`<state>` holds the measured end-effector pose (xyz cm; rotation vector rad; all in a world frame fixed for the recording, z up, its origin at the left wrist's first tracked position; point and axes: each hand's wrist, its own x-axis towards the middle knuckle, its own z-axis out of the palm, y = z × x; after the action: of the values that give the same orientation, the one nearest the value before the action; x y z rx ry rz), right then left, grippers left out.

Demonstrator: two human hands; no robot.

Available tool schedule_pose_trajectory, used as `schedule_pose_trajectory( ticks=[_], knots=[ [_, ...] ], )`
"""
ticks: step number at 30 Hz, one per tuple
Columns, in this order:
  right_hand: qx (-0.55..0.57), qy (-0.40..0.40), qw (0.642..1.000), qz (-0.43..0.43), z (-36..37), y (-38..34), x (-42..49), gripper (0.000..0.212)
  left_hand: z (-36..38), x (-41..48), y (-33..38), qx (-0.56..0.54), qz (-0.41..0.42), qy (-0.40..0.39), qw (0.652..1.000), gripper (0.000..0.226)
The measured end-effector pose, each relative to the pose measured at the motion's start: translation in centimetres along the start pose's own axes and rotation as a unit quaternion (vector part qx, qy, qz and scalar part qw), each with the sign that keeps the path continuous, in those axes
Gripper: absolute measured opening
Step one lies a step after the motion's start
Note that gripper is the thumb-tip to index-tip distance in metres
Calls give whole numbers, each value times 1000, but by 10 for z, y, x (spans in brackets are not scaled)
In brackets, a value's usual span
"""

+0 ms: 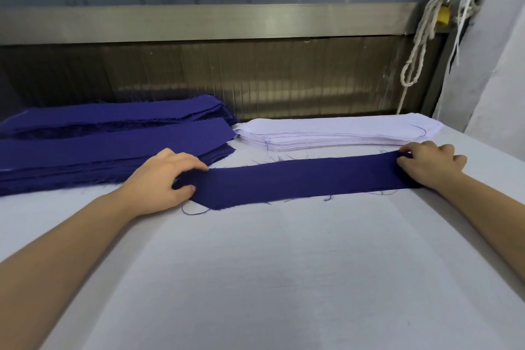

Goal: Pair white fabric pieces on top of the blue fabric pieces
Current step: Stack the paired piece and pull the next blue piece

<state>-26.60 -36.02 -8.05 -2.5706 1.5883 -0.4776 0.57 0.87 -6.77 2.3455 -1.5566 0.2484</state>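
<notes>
We hold one blue strip [301, 179] flat across the middle of the white table [270, 278]. Our left hand [167, 179] pinches its left end and our right hand [429, 163] grips its right end with curled fingers, so both ends are partly covered and the right thumb is hidden. Behind it, the white stack [335, 133] lies at centre right, while the blue stacks [108, 148] at centre left are cut off by the frame's left edge.

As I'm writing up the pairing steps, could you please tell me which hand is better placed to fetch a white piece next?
Probably the right hand: it holds the end of the blue strip just in front of the white stack, while the left hand sits beside the blue stacks.
</notes>
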Motion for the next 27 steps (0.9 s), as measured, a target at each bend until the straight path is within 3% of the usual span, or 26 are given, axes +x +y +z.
schedule_pose_trajectory(
  ticks=[10, 16, 19, 23, 27],
  knots=[
    [11, -3, 1000, -9, -4, -5, -3, 38, 3, 4, 2, -17, -46, -21, 999, 41],
    [43, -2, 999, -22, -6, -5, -4, 22, 3, 4, 3, -112, -68, 4, 991, 46],
    [85, 19, 995, -42, -8, -5, -5, 19, 2, 3, 2, -163, -53, 53, 984, 48],
    [182, 48, 978, -91, -10, -5, -8, 13, 0, 6, 2, -286, -42, 128, 949, 45],
    [314, 50, 940, -123, -13, -11, -11, 8, -2, 11, -3, -409, -150, 207, 876, 40]
  ],
)
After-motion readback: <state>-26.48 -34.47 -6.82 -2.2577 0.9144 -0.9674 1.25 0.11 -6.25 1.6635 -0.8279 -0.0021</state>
